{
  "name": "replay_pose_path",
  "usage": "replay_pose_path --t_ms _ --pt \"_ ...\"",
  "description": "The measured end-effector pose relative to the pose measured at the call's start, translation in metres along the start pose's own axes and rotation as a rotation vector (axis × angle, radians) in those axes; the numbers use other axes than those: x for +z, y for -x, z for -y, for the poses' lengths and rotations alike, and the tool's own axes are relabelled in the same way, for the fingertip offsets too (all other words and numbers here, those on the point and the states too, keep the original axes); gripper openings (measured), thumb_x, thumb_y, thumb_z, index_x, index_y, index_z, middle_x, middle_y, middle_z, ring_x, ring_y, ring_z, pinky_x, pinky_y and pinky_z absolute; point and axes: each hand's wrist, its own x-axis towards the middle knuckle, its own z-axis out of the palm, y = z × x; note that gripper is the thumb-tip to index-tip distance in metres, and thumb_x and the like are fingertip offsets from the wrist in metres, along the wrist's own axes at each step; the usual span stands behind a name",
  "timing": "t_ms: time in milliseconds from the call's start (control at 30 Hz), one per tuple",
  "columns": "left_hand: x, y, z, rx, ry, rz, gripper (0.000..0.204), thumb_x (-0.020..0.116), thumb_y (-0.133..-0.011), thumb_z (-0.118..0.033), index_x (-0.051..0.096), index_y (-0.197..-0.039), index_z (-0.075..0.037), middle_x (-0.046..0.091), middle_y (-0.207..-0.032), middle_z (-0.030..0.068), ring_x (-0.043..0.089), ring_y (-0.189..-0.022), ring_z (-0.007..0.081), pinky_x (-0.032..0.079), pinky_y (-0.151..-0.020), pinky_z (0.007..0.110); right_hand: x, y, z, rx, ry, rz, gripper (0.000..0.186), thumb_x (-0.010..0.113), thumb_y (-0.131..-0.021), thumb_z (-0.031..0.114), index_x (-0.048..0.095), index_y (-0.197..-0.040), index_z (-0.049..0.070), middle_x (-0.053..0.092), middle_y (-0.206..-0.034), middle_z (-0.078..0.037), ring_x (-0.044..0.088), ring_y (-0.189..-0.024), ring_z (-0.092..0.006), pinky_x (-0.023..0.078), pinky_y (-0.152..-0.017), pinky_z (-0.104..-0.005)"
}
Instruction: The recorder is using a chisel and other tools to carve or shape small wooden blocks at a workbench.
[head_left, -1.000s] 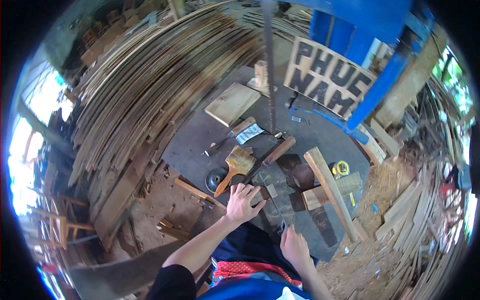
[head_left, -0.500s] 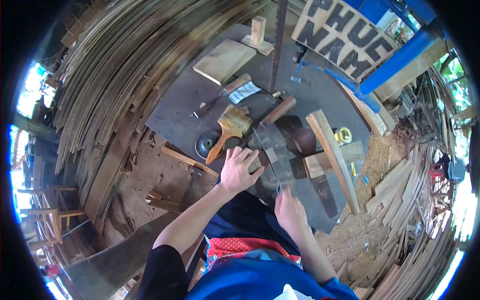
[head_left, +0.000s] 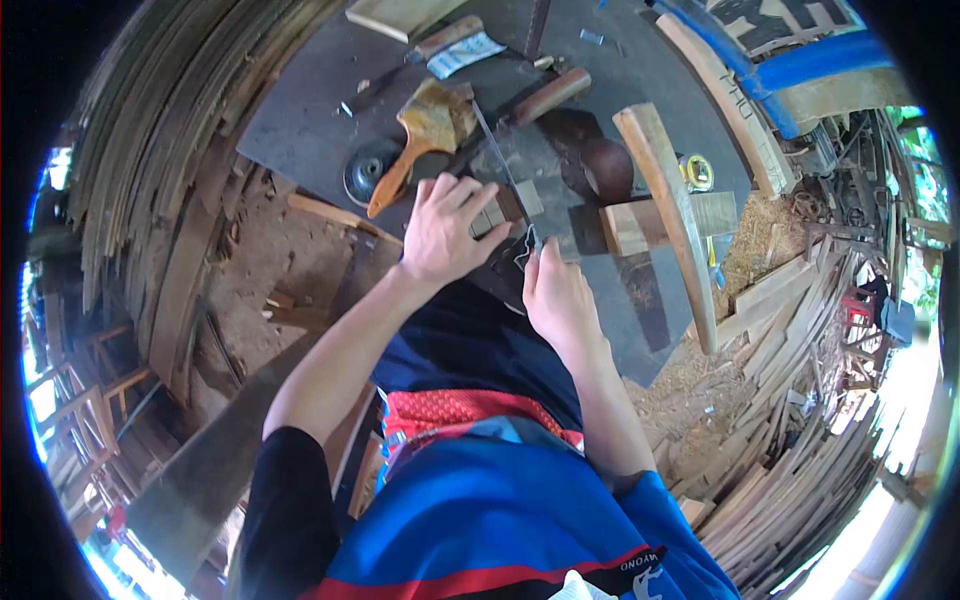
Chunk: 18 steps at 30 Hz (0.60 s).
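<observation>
The right hand (head_left: 560, 298) grips a slim, probably light, stiff metal blade (head_left: 500, 156), best held at its five-o'clock end, while the left hand (head_left: 445, 228) holds down a small wooden block (head_left: 494, 213).

The blade (head_left: 504, 170) is smooth metal, the block (head_left: 509, 206) matt wood, the brush handle (head_left: 396, 182) glossy wood. The bench (head_left: 295, 115) looks matt, the planks (head_left: 150, 170) are rough wood, and the shirt (head_left: 480, 500) is smooth cloth.

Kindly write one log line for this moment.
left hand: holding wood block; right hand: gripping thin tool; brush: on dark table
</observation>
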Motion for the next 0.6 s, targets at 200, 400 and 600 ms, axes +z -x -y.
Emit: replay_pose_path --t_ms 200,400,600 --pt "-0.003 0.002 -0.006 -0.032 0.015 0.024 0.05 0.085 -0.075 -0.031 0.072 -0.116 -0.006 0.065 -0.102 0.0045 0.057 -0.098 0.0264 0.044 -0.09 0.041 -0.011 0.058 -0.009 0.166 -0.027 0.12 0.021 0.05 -0.105 0.021 0.049 -0.107 0.0 0.064 -0.066 -0.03 0.067 -0.067 -0.05 0.055 -0.059 -0.0607" --pt "0.002 0.003 -0.001 0.012 -0.003 -0.022 0.048 0.084 -0.077 -0.034 0.072 -0.115 -0.008 0.065 -0.102 0.0033 0.058 -0.096 0.0246 0.044 -0.088 0.04 -0.01 0.016 0.002 0.053 0.035 0.062 0.025 0.05 -0.105 0.021 0.05 -0.104 -0.004 0.065 -0.067 -0.03 0.067 -0.065 -0.0496 0.055 -0.057 -0.0587" --pt "-0.001 0.002 0.003 0.005 -0.006 -0.017 0.047 0.082 -0.08 -0.039 0.072 -0.114 -0.009 0.065 -0.1 0.0024 0.058 -0.097 0.0225 0.043 -0.088 0.039 -0.016 0.05 -0.003 0.209 0.002 0.129 0.024 0.049 -0.104 0.018 0.05 -0.107 -0.006 0.064 -0.065 -0.03 0.067 -0.062 -0.049 0.055 -0.056 -0.0591"
